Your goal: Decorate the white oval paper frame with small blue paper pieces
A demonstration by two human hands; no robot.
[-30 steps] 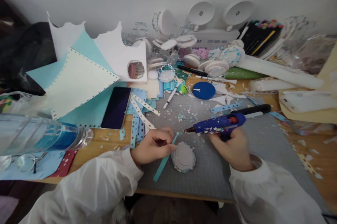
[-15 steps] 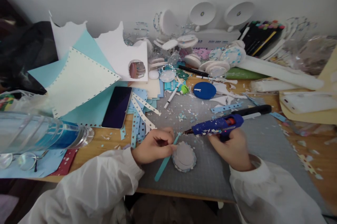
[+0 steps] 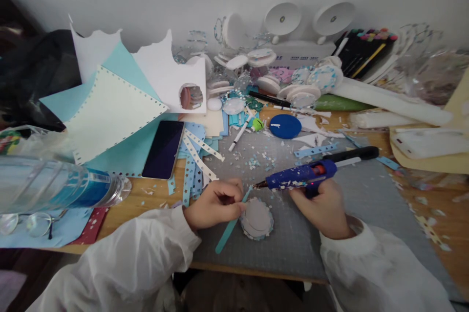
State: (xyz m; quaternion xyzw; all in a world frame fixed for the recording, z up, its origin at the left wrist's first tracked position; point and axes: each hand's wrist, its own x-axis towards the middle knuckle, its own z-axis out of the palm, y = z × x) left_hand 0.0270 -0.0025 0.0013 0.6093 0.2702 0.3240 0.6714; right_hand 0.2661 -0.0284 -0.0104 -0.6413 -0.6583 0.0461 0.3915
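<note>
Step in hand looks like hot glue going onto a strip tip. Left hand (image 3: 216, 202) closed to a pinch, thumb and finger on a thin, flat teal strip (image 3: 226, 237), likely paper; strip runs at a slant, lower end toward the near edge of the grey gridded cutting mat (image 3: 293, 243). Right hand (image 3: 331, 207) curled around the handle of a blue plastic glue gun (image 3: 293, 177) speckled with paper bits; trigger finger not clear. Nozzle points at the strip's upper tip, touching or just beside it, can't tell. Round layered whitish disc with scalloped blue-and-white edge (image 3: 256, 220) lies flat on the mat, between the 2 hands, just beside the left fingertips. Mat is on the wooden worktop (image 3: 157, 197). Next move probably calls for a steady pinch, a small dab of glue, and fingers clear of the hot nozzle.
</note>
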